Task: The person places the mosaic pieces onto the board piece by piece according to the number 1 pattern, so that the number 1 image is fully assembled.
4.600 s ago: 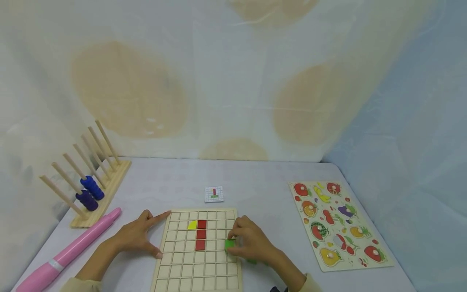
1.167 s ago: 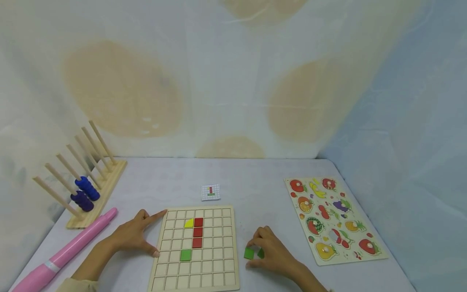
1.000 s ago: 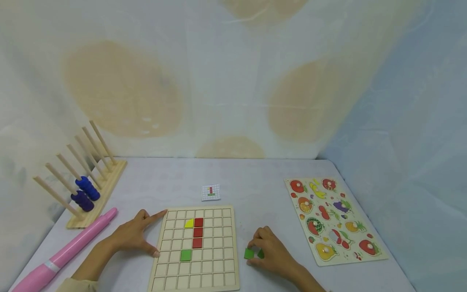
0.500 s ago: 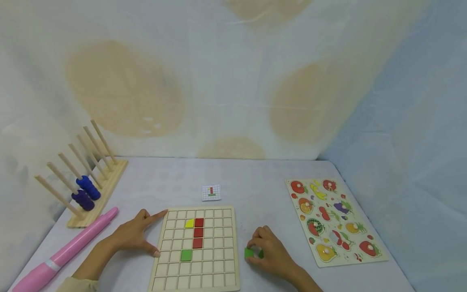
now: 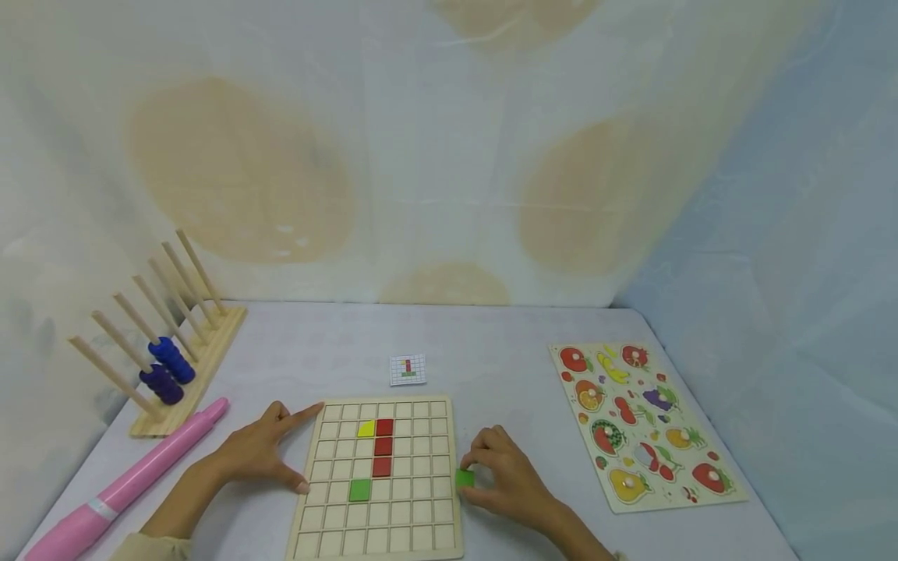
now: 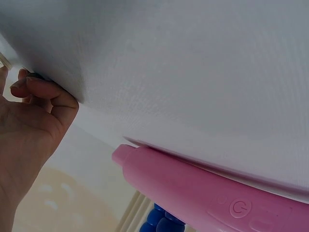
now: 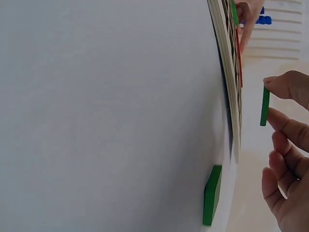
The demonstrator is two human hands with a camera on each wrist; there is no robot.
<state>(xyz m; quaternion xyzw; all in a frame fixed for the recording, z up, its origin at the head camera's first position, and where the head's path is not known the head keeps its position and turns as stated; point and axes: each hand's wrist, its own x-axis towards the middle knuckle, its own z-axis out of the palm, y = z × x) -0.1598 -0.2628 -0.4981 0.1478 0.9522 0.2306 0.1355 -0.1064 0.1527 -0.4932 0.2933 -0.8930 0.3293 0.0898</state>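
A green square tile [image 5: 464, 478] is pinched between thumb and fingers of my right hand [image 5: 510, 481], beside the right edge of a wooden grid board [image 5: 414, 510]. The right wrist view shows this tile [image 7: 265, 106] edge-on, lifted off the table. On the board lie a yellow tile [image 5: 366, 429] with one rounded corner, a column of red tiles [image 5: 383, 446] and another green tile [image 5: 360, 490]. My left hand [image 5: 256, 449] touches the board's left edge with outstretched index finger and thumb; its other fingers curl under. A further green tile [image 7: 212, 195] on the table is hidden by my right hand in the head view.
A small card [image 5: 408, 370] with a coloured grid pattern lies behind the board. At left are a pegged bead rack [image 5: 210, 351] and a pink wand-shaped object [image 5: 150, 475] with a power symbol. A fruit puzzle board [image 5: 648, 428] lies at right.
A green tile now sits on the board below and left of the red column. My right hand has since picked up another from the table and moved left; the left hand stays.
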